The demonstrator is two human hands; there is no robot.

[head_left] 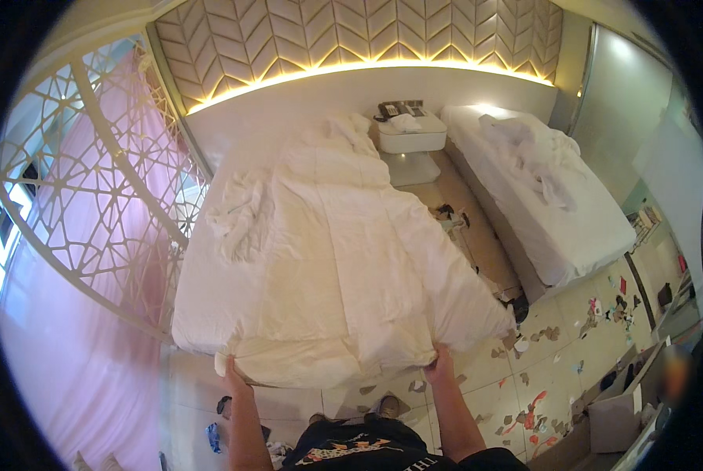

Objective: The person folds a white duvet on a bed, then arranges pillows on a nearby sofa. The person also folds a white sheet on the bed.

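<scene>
A large white duvet (340,259) lies spread over the nearer bed, its near edge lifted at the foot. My left hand (233,372) grips the duvet's near left corner, and my right hand (440,364) holds the same edge farther right. Between them the edge sags above the tiled floor. To the right, part of the duvet hangs past the bed's side. A crumpled white cloth (242,215) rests on the left of the mattress, whose white sheet (201,294) shows beside the duvet. My fingers are partly hidden by the fabric.
Torn scraps (528,418) litter the tiles at right, near a cardboard box (616,421). A second bed (575,235) with rumpled linen stands right, beyond a nightstand (413,141) holding a telephone (390,110). A lattice screen (113,194) and pink curtain (80,365) are left. A blue wrapper (212,437) lies near my feet.
</scene>
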